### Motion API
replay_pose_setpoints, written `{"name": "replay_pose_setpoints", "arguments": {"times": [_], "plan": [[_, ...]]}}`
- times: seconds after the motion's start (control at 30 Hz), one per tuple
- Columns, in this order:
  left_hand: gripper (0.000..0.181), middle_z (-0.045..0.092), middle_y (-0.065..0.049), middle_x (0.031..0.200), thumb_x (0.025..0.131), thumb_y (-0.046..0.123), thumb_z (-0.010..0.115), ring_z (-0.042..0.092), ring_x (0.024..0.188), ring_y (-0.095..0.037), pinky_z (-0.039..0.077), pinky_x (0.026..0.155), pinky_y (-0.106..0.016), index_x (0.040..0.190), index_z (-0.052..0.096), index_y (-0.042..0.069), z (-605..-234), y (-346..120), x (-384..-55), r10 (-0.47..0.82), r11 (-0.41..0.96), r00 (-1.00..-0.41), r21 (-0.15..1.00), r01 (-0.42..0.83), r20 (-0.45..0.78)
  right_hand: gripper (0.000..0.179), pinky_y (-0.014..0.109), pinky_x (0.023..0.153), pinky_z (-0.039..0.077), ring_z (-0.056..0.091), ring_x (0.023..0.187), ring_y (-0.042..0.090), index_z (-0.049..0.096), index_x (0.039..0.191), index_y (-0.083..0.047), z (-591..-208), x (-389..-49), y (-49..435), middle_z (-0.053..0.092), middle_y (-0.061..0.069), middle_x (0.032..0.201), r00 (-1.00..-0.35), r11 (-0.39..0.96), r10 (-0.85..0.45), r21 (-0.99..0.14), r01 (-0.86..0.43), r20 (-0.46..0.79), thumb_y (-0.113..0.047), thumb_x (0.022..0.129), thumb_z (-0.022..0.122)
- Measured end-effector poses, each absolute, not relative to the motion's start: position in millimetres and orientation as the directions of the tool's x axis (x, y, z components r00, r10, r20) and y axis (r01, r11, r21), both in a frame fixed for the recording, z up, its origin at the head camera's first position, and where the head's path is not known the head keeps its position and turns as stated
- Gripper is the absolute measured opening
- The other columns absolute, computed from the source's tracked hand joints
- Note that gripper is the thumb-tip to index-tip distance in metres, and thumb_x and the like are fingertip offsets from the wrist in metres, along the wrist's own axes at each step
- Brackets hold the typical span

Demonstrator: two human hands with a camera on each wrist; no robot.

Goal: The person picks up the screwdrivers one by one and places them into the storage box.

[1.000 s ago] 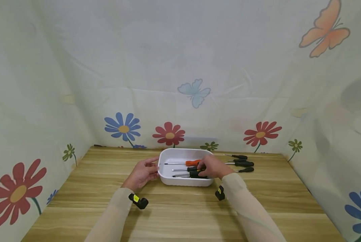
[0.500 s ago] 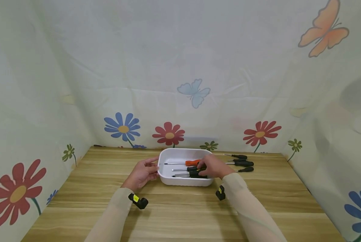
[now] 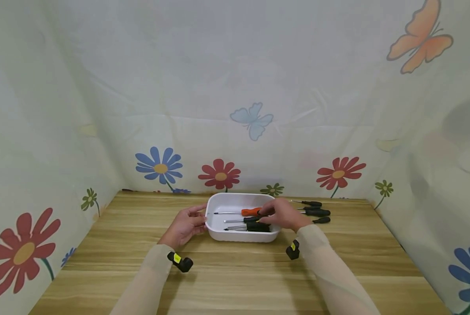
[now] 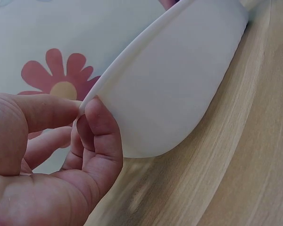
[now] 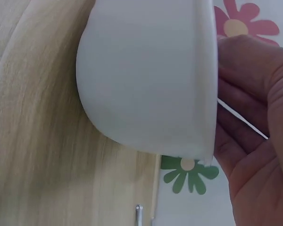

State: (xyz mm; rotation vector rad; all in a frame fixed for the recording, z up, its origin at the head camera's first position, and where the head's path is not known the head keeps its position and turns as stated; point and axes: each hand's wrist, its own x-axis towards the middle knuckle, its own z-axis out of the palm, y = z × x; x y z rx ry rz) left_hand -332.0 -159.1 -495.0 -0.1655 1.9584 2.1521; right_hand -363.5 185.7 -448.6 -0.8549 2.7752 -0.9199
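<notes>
1. The left hand (image 3: 185, 227) clamps the left end of the white tray (image 3: 243, 236), its fingers closed on the rim from both sides.
2. The right hand (image 3: 285, 214) reaches over the tray's right end, thumb and forefinger slightly apart beside the tool handles; whether they pinch one cannot be told.
3. Inside the tray, the orange-handled screwdriver (image 3: 251, 212) lies farthest from the person, its handle end just beside the right forefinger and its shaft pointing left.
4. Nearer the person lie a slim black-handled screwdriver (image 3: 250, 220), its handle close to the right thumb, and thick black handles (image 3: 258, 227) below that thumb, against the near side.
5. More black-handled screwdrivers (image 3: 317, 212) rest on the table (image 3: 235, 280), to the right of the tray and past the right hand.
6. Yellow labels mark the left wrist device (image 3: 180, 262) and the right wrist device (image 3: 292, 250); any print is too small to read.
7. The left wrist view shows the rim grip closely, while the tray's wall hides the contents.
8. The right wrist view shows the right fingers passing behind the wall, tips hidden, and a metal shaft (image 5: 139, 216) on the table.
</notes>
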Motion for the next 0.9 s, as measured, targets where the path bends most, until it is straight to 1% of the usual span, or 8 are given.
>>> {"name": "replay_pose_setpoints", "arguments": {"times": [0.1, 0.23, 0.33, 0.4, 0.57, 0.63, 0.77, 0.9], "plan": [[0.052, 0.055, -0.023, 0.125, 0.1, -0.002, 0.059, 0.064, 0.085, -0.021, 0.061, 0.084, -0.035, 0.15, 0.053, 0.013, -495, -159, -332, 0.092, -0.08, -0.968, 0.967, -0.242, -0.234, 0.023, 0.031, 0.081, 0.057, 0.067, 0.088, 0.018, 0.081, 0.106, -0.007, -450, -364, 193, 0.078, 0.002, 0.101, -0.844, 0.621, -0.528, -0.635, -0.46, 0.096, -0.02, 0.087, 0.082], [0.052, 0.055, -0.024, 0.126, 0.1, -0.002, 0.059, 0.064, 0.086, -0.022, 0.061, 0.084, -0.034, 0.15, 0.054, 0.014, -495, -159, -333, 0.092, -0.081, -0.967, 0.967, -0.243, -0.236, 0.028, 0.031, 0.081, 0.058, 0.069, 0.091, 0.02, 0.08, 0.109, -0.005, -449, -363, 201, 0.078, 0.007, 0.105, -0.846, 0.575, -0.521, -0.684, -0.448, 0.116, -0.022, 0.087, 0.083], [0.052, 0.055, -0.024, 0.126, 0.1, -0.002, 0.059, 0.064, 0.085, -0.021, 0.061, 0.083, -0.034, 0.15, 0.054, 0.013, -496, -159, -333, 0.093, -0.083, -0.968, 0.967, -0.24, -0.232, 0.029, 0.031, 0.081, 0.059, 0.069, 0.092, 0.018, 0.079, 0.11, -0.006, -449, -363, 208, 0.077, 0.008, 0.108, -0.851, 0.558, -0.511, -0.708, -0.433, 0.119, -0.025, 0.088, 0.082], [0.052, 0.055, -0.024, 0.126, 0.1, -0.002, 0.059, 0.064, 0.085, -0.021, 0.061, 0.082, -0.033, 0.15, 0.053, 0.013, -497, -160, -334, 0.095, -0.081, -0.969, 0.968, -0.236, -0.228, 0.029, 0.031, 0.082, 0.059, 0.069, 0.093, 0.017, 0.08, 0.11, -0.009, -448, -363, 211, 0.076, 0.007, 0.11, -0.866, 0.554, -0.489, -0.73, -0.401, 0.104, -0.026, 0.087, 0.082], [0.052, 0.055, -0.024, 0.125, 0.1, -0.002, 0.059, 0.064, 0.085, -0.021, 0.061, 0.082, -0.033, 0.15, 0.053, 0.012, -499, -160, -334, 0.102, -0.08, -0.969, 0.969, -0.235, -0.226, 0.03, 0.033, 0.085, 0.06, 0.071, 0.097, 0.016, 0.08, 0.113, -0.011, -446, -361, 221, 0.075, 0.005, 0.114, -0.904, 0.534, -0.418, -0.783, -0.319, 0.083, -0.028, 0.088, 0.082], [0.052, 0.055, -0.025, 0.126, 0.1, -0.002, 0.059, 0.064, 0.085, -0.021, 0.061, 0.082, -0.033, 0.15, 0.053, 0.012, -499, -160, -333, 0.102, -0.08, -0.969, 0.969, -0.235, -0.227, 0.034, 0.034, 0.086, 0.061, 0.071, 0.099, 0.017, 0.079, 0.115, -0.008, -445, -360, 226, 0.075, 0.006, 0.116, -0.911, 0.521, -0.403, -0.796, -0.31, 0.091, -0.03, 0.089, 0.081], [0.052, 0.055, -0.025, 0.127, 0.1, -0.002, 0.059, 0.064, 0.086, -0.021, 0.061, 0.082, -0.033, 0.149, 0.054, 0.013, -499, -161, -333, 0.102, -0.079, -0.969, 0.969, -0.235, -0.226, 0.041, 0.038, 0.089, 0.061, 0.073, 0.102, 0.02, 0.077, 0.117, -0.006, -442, -358, 235, 0.075, 0.008, 0.118, -0.918, 0.503, -0.384, -0.812, -0.297, 0.098, -0.034, 0.088, 0.081], [0.052, 0.055, -0.025, 0.13, 0.099, -0.002, 0.06, 0.065, 0.087, -0.022, 0.061, 0.082, -0.033, 0.149, 0.054, 0.013, -499, -161, -335, 0.098, -0.081, -0.968, 0.968, -0.24, -0.232, 0.038, 0.04, 0.09, 0.061, 0.073, 0.102, 0.019, 0.078, 0.118, -0.01, -442, -360, 246, 0.076, 0.005, 0.115, -0.923, 0.514, -0.37, -0.804, -0.298, 0.106, -0.034, 0.089, 0.081]]}}
